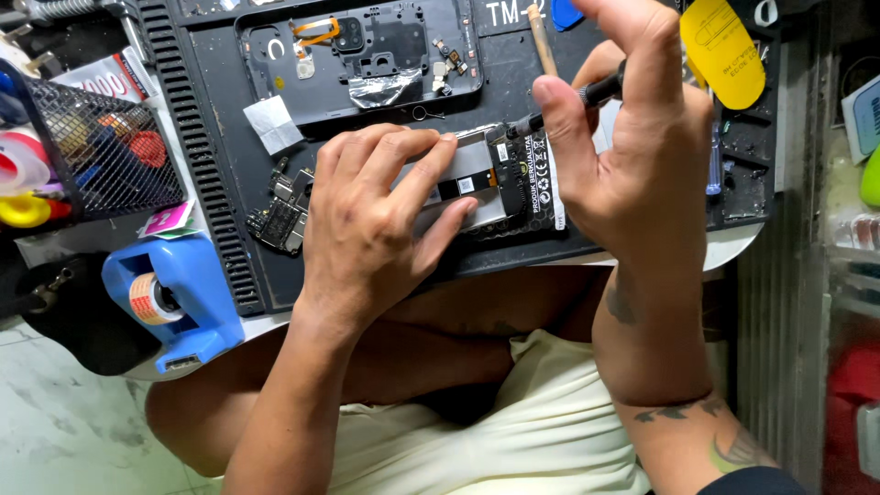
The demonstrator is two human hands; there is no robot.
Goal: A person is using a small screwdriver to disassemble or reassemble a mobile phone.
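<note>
Pinning the opened phone flat on the black work mat, left hand presses with spread fingers. Right hand pinches a dark screwdriver, tip at the phone's upper edge. Back cover already off, lying above; circuit board out, beside the left hand. Battery seemingly seated.

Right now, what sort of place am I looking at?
Most likely a phone repair bench: a black work mat, an opened phone body under the left hand, a black screwdriver in the right hand, a loose circuit board.
</note>
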